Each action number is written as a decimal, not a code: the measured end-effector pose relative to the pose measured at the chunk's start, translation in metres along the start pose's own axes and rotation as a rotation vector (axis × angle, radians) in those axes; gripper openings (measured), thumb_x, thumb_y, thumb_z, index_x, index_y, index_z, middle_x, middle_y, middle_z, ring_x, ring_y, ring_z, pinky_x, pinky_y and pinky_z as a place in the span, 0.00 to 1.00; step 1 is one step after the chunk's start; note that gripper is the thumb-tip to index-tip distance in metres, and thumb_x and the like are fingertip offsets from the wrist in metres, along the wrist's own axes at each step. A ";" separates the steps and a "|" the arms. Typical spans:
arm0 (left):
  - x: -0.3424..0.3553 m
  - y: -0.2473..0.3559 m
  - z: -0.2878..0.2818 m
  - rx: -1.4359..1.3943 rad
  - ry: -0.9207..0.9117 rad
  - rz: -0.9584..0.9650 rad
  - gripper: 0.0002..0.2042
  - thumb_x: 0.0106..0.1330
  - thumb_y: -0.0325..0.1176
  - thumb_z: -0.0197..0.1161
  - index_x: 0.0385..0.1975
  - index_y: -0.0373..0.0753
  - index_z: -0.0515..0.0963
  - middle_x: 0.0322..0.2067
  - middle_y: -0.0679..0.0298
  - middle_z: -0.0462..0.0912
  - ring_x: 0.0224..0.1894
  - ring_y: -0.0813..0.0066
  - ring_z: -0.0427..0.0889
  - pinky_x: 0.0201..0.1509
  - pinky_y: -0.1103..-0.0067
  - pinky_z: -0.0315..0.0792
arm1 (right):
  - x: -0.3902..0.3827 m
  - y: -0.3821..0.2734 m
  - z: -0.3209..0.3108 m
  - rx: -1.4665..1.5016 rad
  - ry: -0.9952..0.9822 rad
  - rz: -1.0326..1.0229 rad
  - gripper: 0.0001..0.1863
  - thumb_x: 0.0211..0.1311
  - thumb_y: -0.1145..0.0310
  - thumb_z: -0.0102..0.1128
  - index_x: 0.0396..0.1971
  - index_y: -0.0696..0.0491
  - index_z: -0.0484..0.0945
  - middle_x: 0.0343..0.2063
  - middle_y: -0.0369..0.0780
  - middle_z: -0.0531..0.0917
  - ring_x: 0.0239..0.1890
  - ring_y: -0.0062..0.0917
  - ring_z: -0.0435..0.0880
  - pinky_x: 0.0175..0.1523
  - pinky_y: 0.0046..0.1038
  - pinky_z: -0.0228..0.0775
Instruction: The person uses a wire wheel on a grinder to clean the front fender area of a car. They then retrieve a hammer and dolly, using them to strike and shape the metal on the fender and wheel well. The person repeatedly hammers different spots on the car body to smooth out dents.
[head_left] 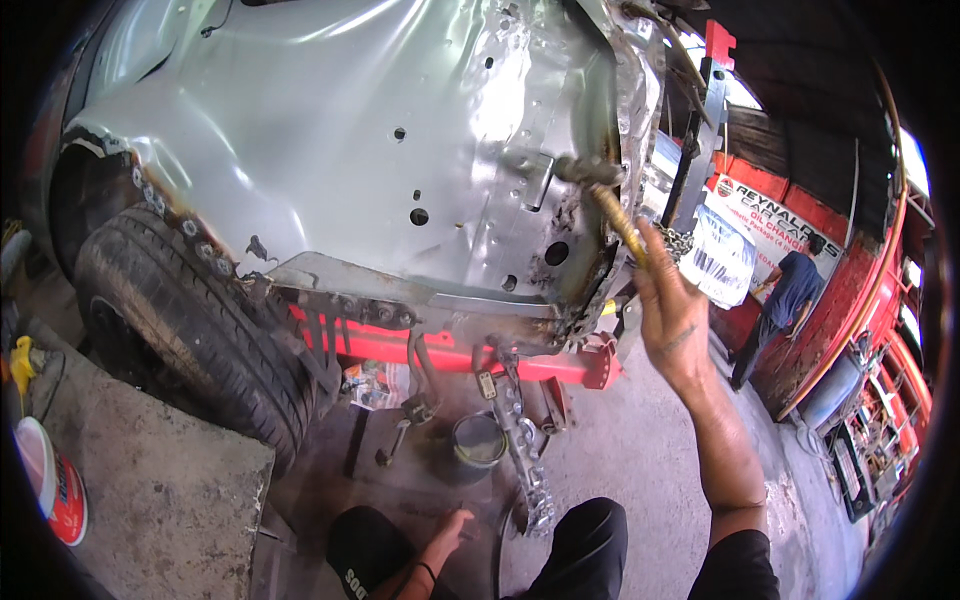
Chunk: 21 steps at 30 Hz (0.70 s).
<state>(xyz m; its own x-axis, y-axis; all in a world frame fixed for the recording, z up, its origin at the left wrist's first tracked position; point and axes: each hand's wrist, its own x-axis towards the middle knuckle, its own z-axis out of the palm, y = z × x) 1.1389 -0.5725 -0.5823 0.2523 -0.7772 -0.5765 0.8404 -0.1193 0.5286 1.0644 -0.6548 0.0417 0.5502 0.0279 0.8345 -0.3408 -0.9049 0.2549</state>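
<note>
Hammer [609, 203] clamped in right hand [675, 325], its head near grey car panel [310, 140]. Left hand [452, 537] between knees [588, 545]; can't tell its grip.

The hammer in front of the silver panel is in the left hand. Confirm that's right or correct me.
Wrong hand: the head view shows the hammer in the right hand, in front of the silver panel.
</note>
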 end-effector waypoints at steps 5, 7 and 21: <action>-0.003 0.003 0.001 0.002 -0.010 -0.005 0.13 0.53 0.29 0.66 0.38 0.35 0.77 0.30 0.56 0.79 0.25 0.58 0.82 0.23 0.62 0.82 | 0.031 0.001 -0.004 0.027 0.245 -0.242 0.32 0.69 0.78 0.57 0.72 0.47 0.65 0.36 0.52 0.85 0.33 0.43 0.87 0.39 0.38 0.79; -0.003 0.005 0.001 0.025 -0.015 -0.014 0.13 0.53 0.29 0.66 0.38 0.35 0.77 0.30 0.56 0.79 0.24 0.58 0.82 0.23 0.62 0.81 | 0.040 0.002 -0.003 -0.106 0.021 -0.107 0.31 0.69 0.78 0.57 0.72 0.47 0.66 0.38 0.53 0.85 0.36 0.44 0.88 0.41 0.38 0.79; 0.017 -0.011 -0.011 0.107 0.041 0.034 0.14 0.52 0.30 0.67 0.39 0.37 0.76 0.27 0.59 0.76 0.29 0.61 0.81 0.21 0.64 0.78 | 0.036 0.005 0.003 -0.117 -0.091 -0.007 0.32 0.69 0.80 0.56 0.72 0.49 0.66 0.34 0.53 0.84 0.32 0.43 0.87 0.38 0.37 0.78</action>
<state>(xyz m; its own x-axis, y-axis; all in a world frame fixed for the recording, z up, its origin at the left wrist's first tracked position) 1.1393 -0.5776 -0.6042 0.3010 -0.7561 -0.5812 0.7758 -0.1603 0.6103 1.0849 -0.6591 0.0717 0.6180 -0.0096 0.7861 -0.4207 -0.8487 0.3204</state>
